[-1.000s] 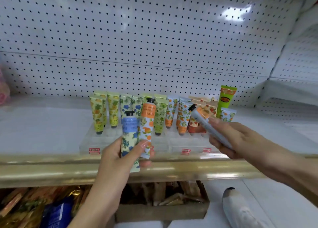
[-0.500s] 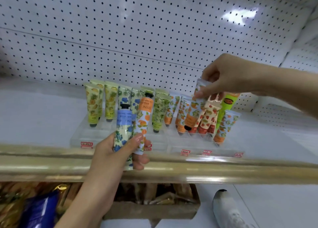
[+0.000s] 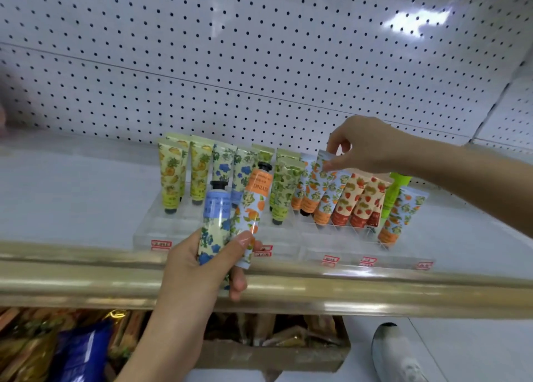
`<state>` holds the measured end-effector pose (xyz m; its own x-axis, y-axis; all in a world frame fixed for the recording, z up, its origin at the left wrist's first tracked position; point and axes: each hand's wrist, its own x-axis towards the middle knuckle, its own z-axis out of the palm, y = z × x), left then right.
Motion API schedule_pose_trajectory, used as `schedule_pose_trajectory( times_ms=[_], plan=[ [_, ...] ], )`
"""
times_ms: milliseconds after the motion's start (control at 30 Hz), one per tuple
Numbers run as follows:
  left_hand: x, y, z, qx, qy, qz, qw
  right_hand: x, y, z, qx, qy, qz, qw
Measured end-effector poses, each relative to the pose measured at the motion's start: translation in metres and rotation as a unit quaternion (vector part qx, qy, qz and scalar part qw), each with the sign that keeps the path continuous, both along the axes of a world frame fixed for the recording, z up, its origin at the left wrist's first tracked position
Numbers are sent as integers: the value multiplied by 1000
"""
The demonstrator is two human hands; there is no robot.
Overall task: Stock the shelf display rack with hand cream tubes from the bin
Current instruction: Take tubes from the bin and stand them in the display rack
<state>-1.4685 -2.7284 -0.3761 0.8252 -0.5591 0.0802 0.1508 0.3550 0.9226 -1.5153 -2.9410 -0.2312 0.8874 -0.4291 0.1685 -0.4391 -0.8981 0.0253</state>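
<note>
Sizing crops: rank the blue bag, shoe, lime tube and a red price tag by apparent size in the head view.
1. Blue bag and shoe: alike, both cut off at the bottom edge.
2. Lime tube, partly hidden.
3. Price tag.

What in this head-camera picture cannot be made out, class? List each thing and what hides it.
- Head view: print on the small red-and-white price labels is too small and blurred.
- Head view: the bottom of the blue-flowered cream tube is covered by the left hand.
- Head view: contents of the brown cardboard bin sit in shadow beneath the gold shelf edge.
</note>
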Motion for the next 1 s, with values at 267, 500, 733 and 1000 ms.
schedule_pose_trajectory(
  times_ms=[267, 500, 733, 1000],
  plan=[
    [3, -4, -3, 20, -14, 12, 1000, 8, -11, -16, 28, 16, -15, 999],
    [2, -7, -4, 28, -28, 8, 999, 12, -12, -20, 22, 32, 15, 999],
    [2, -7, -6, 44, -30, 9, 999, 14, -13, -20, 24, 24, 26, 999],
    [-3, -7, -3, 29, -20, -9, 999, -8, -6, 10, 63, -22, 31, 997]
  ],
)
